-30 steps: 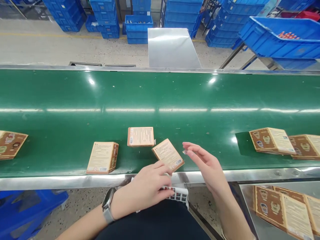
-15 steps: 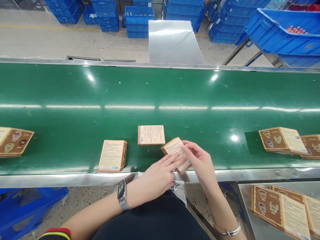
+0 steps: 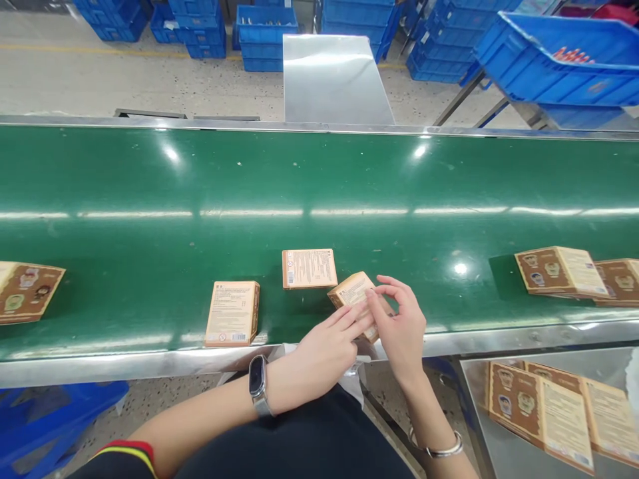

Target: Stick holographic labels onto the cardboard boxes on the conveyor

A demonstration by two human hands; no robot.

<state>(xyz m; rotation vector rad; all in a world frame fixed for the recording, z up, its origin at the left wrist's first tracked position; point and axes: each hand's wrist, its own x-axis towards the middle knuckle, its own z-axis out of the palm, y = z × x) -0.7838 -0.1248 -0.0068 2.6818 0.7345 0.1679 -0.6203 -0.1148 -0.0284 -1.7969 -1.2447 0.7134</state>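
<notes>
Near the belt's front edge, a small cream and brown printed cardboard box (image 3: 352,287) lies at a slant, partly covered by my hands. My left hand (image 3: 324,352) reaches over it from the lower left, fingers extended across its printed face and pressing on it; the thumb is mostly hidden. My right hand (image 3: 403,322) is at the box's right side, thumb and forefinger pinched together close above its face. Whatever is between those fingertips is too small to make out. Just behind stands a similar box (image 3: 309,269), and another box (image 3: 231,313) lies to the left.
The green conveyor belt (image 3: 249,173) runs across, with a metal rim in front. More boxes sit on it at far left (image 3: 30,293) and far right (image 3: 559,271). Flat cartons (image 3: 542,412) lie on a metal side table at lower right. Blue crates (image 3: 267,33) stand behind.
My right hand's fingers have lifted and curled into a pinch over the box; the left hand stays on it. The view has shifted slightly, and the nearby boxes appear a little farther right.
</notes>
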